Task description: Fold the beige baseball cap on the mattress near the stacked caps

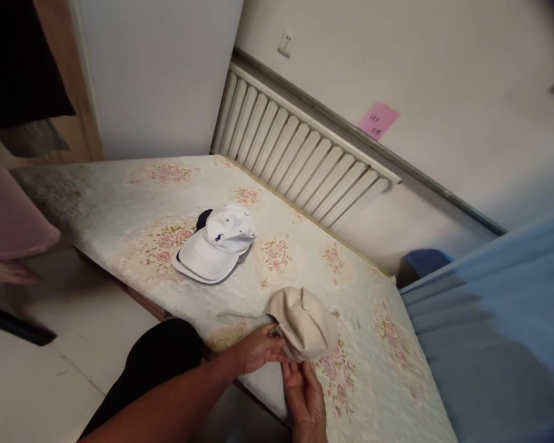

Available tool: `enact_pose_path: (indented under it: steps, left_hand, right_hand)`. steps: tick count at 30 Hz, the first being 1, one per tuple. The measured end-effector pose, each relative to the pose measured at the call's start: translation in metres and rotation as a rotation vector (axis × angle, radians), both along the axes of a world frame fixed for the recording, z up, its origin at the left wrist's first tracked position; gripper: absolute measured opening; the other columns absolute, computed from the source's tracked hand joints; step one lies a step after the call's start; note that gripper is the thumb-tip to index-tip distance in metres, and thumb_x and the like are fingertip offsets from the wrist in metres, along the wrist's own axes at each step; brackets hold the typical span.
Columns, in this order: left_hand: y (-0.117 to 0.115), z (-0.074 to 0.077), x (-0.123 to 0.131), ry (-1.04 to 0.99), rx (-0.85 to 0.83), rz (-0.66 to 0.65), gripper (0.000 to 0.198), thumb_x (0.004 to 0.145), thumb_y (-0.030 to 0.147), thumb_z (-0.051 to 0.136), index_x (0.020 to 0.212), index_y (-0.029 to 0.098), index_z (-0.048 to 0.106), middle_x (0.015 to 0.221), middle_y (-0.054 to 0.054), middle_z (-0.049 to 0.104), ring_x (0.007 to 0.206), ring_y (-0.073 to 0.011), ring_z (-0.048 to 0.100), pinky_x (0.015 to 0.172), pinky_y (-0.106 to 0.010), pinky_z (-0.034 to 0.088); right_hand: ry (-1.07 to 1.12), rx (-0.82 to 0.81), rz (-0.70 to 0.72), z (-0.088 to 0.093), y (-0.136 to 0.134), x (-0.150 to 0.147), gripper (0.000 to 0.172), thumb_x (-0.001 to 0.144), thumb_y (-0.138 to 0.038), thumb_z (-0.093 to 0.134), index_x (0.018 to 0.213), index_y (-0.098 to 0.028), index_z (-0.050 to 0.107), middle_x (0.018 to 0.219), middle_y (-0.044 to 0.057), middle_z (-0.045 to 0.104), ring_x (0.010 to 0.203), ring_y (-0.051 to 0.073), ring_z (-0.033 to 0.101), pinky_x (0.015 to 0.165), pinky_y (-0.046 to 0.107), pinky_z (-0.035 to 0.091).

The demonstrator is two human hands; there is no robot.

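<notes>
A beige cap (302, 323) is held just over the near side of the flowered mattress, its crown turned up. My left hand (262, 348) grips its lower left edge, with the fingers pinched at the rim. Below the cap, my right hand (305, 391) has its fingertips closed on the near edge. A thin pale strip, perhaps the brim seen edge-on, reaches left from the cap. Farther off to the left, a white cap (224, 240) with a small dark emblem lies on top of other headwear, of which a dark part peeks out behind.
The mattress (240, 295) has its near edge beside my dark-clothed knee (166, 351). A radiator (295, 144) runs along the wall behind. Blue curtain (498, 314) hangs at right. A pink-covered piece of furniture (13, 215) stands at left.
</notes>
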State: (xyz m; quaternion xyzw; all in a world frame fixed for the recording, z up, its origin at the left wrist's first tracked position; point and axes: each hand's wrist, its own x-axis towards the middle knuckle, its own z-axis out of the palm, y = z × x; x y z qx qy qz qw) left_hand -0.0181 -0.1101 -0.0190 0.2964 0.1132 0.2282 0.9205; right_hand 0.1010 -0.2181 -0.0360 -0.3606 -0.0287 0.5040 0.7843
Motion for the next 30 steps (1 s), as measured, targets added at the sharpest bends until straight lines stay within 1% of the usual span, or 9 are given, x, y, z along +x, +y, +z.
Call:
enact_pose_path:
  steps: [4,6,13,18,22,24,26,28,30]
  left_hand:
    - [-0.006,0.006,-0.001,0.053,0.184,-0.020,0.050,0.061,0.017,0.078,0.108,0.018,0.061,0.104,-0.006,0.064,0.099,-0.0208,0.060,0.092,-0.038,0.043]
    - [-0.009,0.008,-0.002,0.070,0.223,-0.007,0.046,0.058,0.015,0.078,0.101,0.018,0.063,0.104,-0.004,0.062,0.102,-0.0194,0.057,0.092,-0.035,0.042]
    - [-0.016,0.002,-0.013,-0.020,0.023,0.008,0.042,0.062,0.009,0.072,0.101,0.019,0.060,0.103,-0.003,0.058,0.101,-0.0169,0.058,0.099,-0.037,0.039]
    - [-0.020,0.006,-0.016,-0.030,-0.054,0.084,0.036,0.062,0.007,0.072,0.095,0.015,0.059,0.096,-0.003,0.058,0.095,-0.0153,0.060,0.100,-0.036,0.038]
    - [-0.023,0.010,-0.019,0.023,-0.083,0.083,0.043,0.063,0.010,0.073,0.102,0.013,0.055,0.098,-0.007,0.061,0.094,-0.0172,0.063,0.098,-0.036,0.040]
    - [-0.026,0.011,-0.021,0.090,-0.083,0.082,0.045,0.063,0.013,0.072,0.103,0.013,0.053,0.097,-0.008,0.063,0.091,-0.0174,0.064,0.096,-0.035,0.042]
    - [-0.029,0.010,-0.022,0.248,-0.035,0.101,0.040,0.064,0.015,0.068,0.100,0.014,0.051,0.091,-0.006,0.064,0.086,-0.0174,0.065,0.089,-0.034,0.045]
    - [-0.031,0.007,-0.021,0.510,0.119,0.177,0.026,0.069,0.019,0.061,0.092,0.016,0.051,0.080,-0.004,0.063,0.074,-0.0175,0.065,0.076,-0.033,0.048]
    - [-0.030,0.004,-0.020,0.733,0.298,0.296,0.010,0.075,0.021,0.052,0.084,0.018,0.049,0.069,0.000,0.059,0.061,-0.0159,0.061,0.064,-0.030,0.046]
  right_hand:
    - [-0.038,0.017,-0.039,-0.004,-0.005,0.011,0.043,0.071,-0.020,0.069,0.113,-0.023,0.060,0.117,0.005,0.066,0.113,0.020,0.059,0.105,0.044,0.038]
    - [-0.058,0.033,-0.056,-0.005,-0.006,0.014,0.043,0.074,-0.022,0.067,0.116,-0.022,0.058,0.118,0.007,0.065,0.112,0.020,0.059,0.105,0.045,0.038]
    - [-0.109,0.080,-0.052,-0.003,-0.010,0.014,0.054,0.072,-0.020,0.068,0.124,-0.017,0.053,0.118,0.010,0.065,0.109,0.022,0.061,0.104,0.047,0.039]
    - [-0.123,0.100,0.007,0.000,-0.012,0.010,0.056,0.074,-0.021,0.068,0.127,-0.015,0.051,0.115,0.012,0.067,0.106,0.023,0.063,0.104,0.048,0.039]
    - [-0.164,0.110,0.030,0.000,-0.013,0.009,0.059,0.075,-0.024,0.069,0.129,-0.011,0.049,0.116,0.015,0.066,0.106,0.024,0.062,0.103,0.049,0.038]
    - [-0.176,0.111,0.048,0.001,-0.014,0.009,0.060,0.074,-0.026,0.070,0.129,-0.011,0.049,0.116,0.015,0.065,0.106,0.024,0.062,0.103,0.049,0.039]
    - [-0.177,0.111,0.061,0.002,-0.014,0.008,0.060,0.074,-0.028,0.071,0.128,-0.013,0.050,0.116,0.014,0.065,0.105,0.023,0.063,0.102,0.048,0.040]
    - [-0.172,0.116,0.071,0.004,-0.013,0.008,0.060,0.073,-0.029,0.072,0.128,-0.016,0.051,0.117,0.012,0.065,0.104,0.022,0.063,0.101,0.047,0.041]
    - [-0.172,0.125,0.087,0.004,-0.012,0.009,0.060,0.072,-0.032,0.072,0.127,-0.019,0.051,0.116,0.011,0.065,0.103,0.021,0.063,0.099,0.045,0.043]
